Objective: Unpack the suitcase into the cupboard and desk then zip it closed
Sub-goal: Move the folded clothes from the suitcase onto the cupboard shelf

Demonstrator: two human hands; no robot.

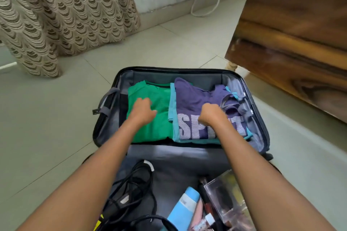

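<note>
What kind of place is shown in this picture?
Probably a room in a home, perhaps a bedroom: a patterned curtain hangs to the tiled floor, a wooden furniture piece stands at the right, and an open suitcase with folded clothes lies on the floor.

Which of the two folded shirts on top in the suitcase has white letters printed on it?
The purple shirt, on the right under the right hand. The green shirt under the left hand is plain.

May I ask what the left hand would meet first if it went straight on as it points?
Probably the folded green shirt just beneath the left hand; whether they already touch is unclear.
</note>
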